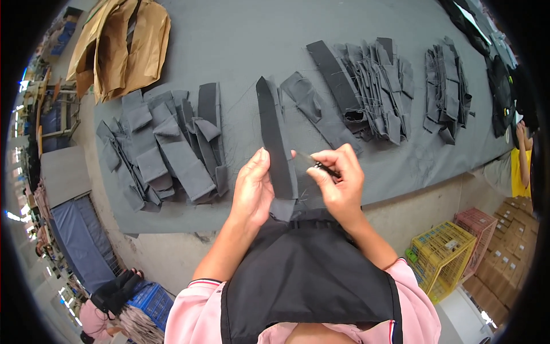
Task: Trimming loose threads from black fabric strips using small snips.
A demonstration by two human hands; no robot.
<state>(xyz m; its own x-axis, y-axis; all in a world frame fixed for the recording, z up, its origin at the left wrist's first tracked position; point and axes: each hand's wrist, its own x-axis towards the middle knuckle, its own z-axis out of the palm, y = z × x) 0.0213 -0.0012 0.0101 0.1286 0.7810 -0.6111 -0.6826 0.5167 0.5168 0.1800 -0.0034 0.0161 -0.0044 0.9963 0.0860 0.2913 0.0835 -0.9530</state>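
Note:
My left hand (252, 186) is closed on a long dark grey fabric strip (274, 135), held upright near the table's front edge. A paler folded end of the strip hangs below my fingers. Close to the strip's right edge, my right hand (342, 182) grips small thread snips (324, 167) with a dark handle, their metal tip pointing left toward the fabric. Just beyond my right hand lies another folded grey strip (315, 109). Stacks of similar strips rest on both sides: a spread pile (172, 146) to the left and a tight bundle (375, 89) to the right.
The grey-covered table (246, 34) holds a crumpled brown paper bag (129, 49) at far left and another strip bundle (447, 86) at far right. Loose threads lie about. Yellow crates (444, 252) and cardboard boxes (504, 252) stand right; other people are at both sides.

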